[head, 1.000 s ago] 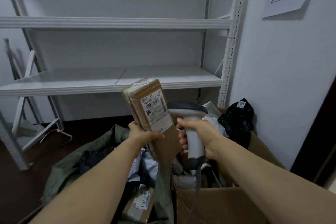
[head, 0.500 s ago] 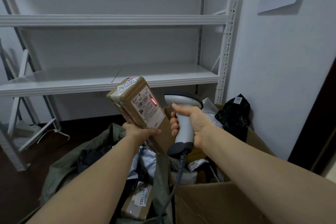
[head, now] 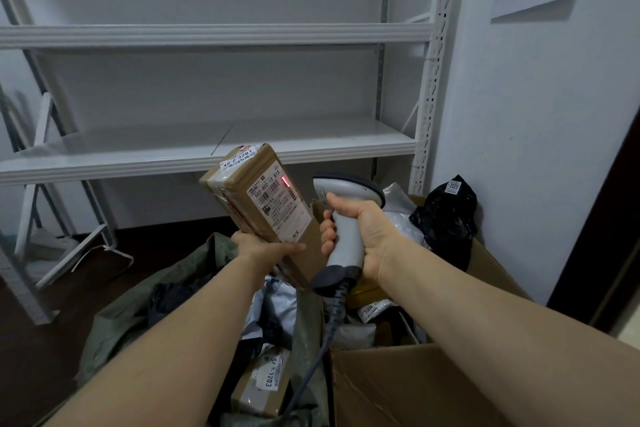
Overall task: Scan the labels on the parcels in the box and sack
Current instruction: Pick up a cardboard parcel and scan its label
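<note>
Since a second ago you have tipped the brown taped cardboard parcel (head: pixel 256 198) leftward over the open cardboard box (head: pixel 398 388), left hand (head: pixel 263 248) gripping its lower end, right hand (head: pixel 360 229) wrapped round the grey pistol-grip scanner (head: pixel 353 184); it looks stiff and light, so keep holding the edges.

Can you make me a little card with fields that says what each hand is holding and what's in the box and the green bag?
left hand: holds a brown parcel from below, tilted
right hand: grips a grey scanner by its handle
label: white, faces the scanner
red light: on the label's top corner
cardboard box: on the right, parcels inside, black bag at the far end
green sack: on the left, open, parcels inside
behind: white shelves
</note>
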Motion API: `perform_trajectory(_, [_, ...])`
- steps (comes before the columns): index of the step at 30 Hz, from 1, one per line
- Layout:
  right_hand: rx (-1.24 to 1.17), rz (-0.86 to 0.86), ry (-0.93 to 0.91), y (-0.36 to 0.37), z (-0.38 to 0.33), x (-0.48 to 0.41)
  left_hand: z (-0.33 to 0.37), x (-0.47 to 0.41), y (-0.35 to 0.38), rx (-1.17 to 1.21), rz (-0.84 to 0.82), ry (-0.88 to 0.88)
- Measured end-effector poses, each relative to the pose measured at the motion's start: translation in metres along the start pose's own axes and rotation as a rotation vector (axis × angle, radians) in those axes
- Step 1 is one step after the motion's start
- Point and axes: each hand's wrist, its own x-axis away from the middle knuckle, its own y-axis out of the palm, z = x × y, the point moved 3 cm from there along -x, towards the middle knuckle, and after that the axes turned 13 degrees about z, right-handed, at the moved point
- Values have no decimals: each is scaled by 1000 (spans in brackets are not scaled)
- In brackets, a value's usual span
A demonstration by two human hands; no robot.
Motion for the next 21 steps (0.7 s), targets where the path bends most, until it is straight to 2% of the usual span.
perform_trajectory(3, [113, 7, -65, -4, -2, 0, 26, 39, -9, -32, 7, 20])
perform_trajectory(7, [540, 62, -340, -10, -2, 0, 40, 49, -16, -44, -21, 6])
perform_trajectory(9, [649, 77, -452, -11, 0, 2, 44, 50, -18, -78, -40, -1])
perform_trajectory(13, [755, 104, -579, -8, 0, 3, 50, 54, -25, -132, -35, -1])
perform_trajectory(21, [813, 89, -650, -3, 0, 5, 56, 60, -28, -200, -22, 45])
